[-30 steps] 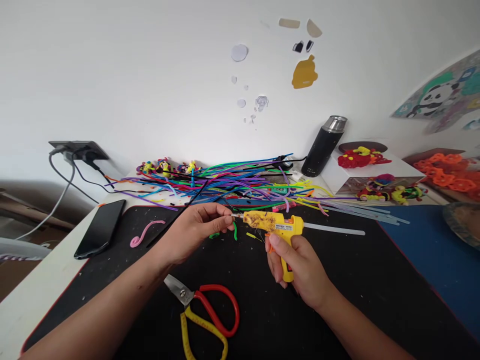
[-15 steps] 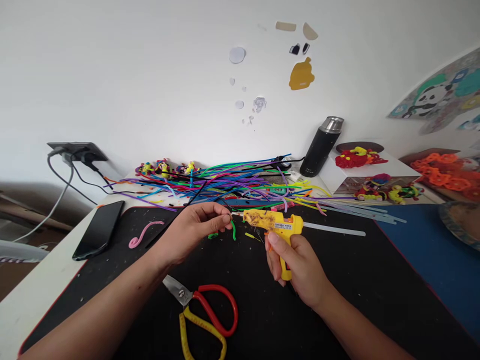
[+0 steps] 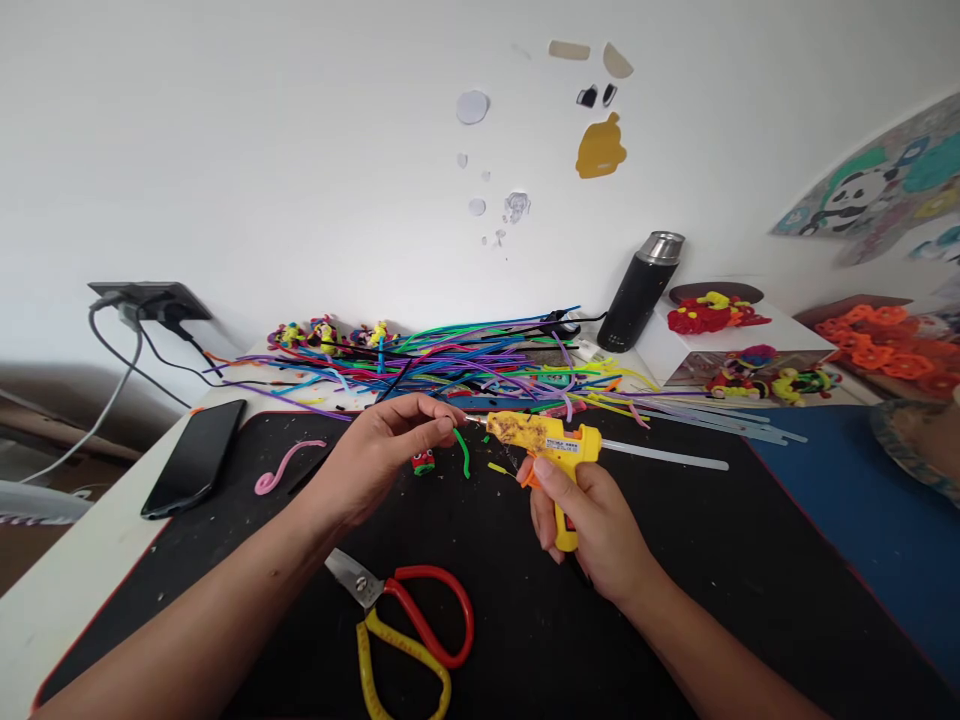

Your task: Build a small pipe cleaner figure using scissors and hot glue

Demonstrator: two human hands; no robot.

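Note:
My right hand (image 3: 585,510) is wrapped round the handle of a yellow glue gun (image 3: 521,430), whose nozzle points left. A white glue stick (image 3: 667,456) sticks out of its back. My left hand (image 3: 405,435) pinches something too small to make out, right at the nozzle tip. Below those fingers a green pipe cleaner piece (image 3: 463,455) hangs or lies; which, I cannot tell. Beside it is a small red and green piece (image 3: 423,460), partly under my left hand. A short yellow piece (image 3: 496,468) lies on the black mat (image 3: 540,640).
Scissors (image 3: 405,620) with red and yellow handles lie near the front. A phone (image 3: 193,458) and a pink curled piece (image 3: 285,467) are at the left. Many coloured pipe cleaners (image 3: 480,362) spread along the wall, by a black thermos (image 3: 641,292). A white box (image 3: 720,345) holds red pieces.
The glue gun and my right hand have shifted slightly up and left. The orange trigger and the red and green piece show more now. My left hand keeps its pinch.

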